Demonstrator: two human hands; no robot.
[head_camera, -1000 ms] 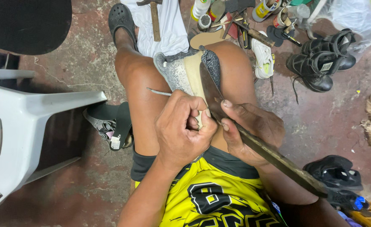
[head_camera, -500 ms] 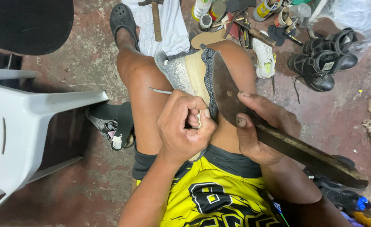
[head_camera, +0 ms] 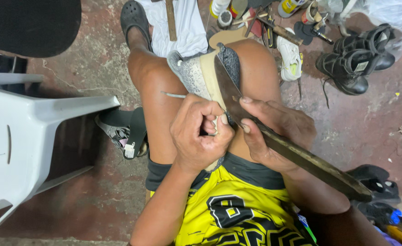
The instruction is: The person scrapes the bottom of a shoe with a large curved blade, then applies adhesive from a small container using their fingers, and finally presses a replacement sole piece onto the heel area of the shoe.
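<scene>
— Now, what are the hands doing?

— Left hand (head_camera: 200, 134) is curled tight into a fist around a thin metal awl or needle (head_camera: 173, 95), whose tip sticks out to the left over the thigh. Right hand (head_camera: 274, 130) is closed on a long dark blade (head_camera: 296, 152), thumb and forefinger pressing it near the grey speckled shoe (head_camera: 196, 75).

— Where is the shoe?

— Clamped sole-up between the person's knees, tan sole edge showing, the blade's tip lying against it.

— Any containers?

— Small cans and bottles (head_camera: 221, 11) stand on the floor beyond the knees; I cannot tell their contents. A clear plastic bag (head_camera: 388, 13) sits top right.

— And around?

— Stained concrete floor (head_camera: 347, 123), black boots (head_camera: 358, 57), a white sneaker (head_camera: 290, 57), a white plastic chair (head_camera: 23, 132), a hammer on white cloth (head_camera: 185, 27).
</scene>
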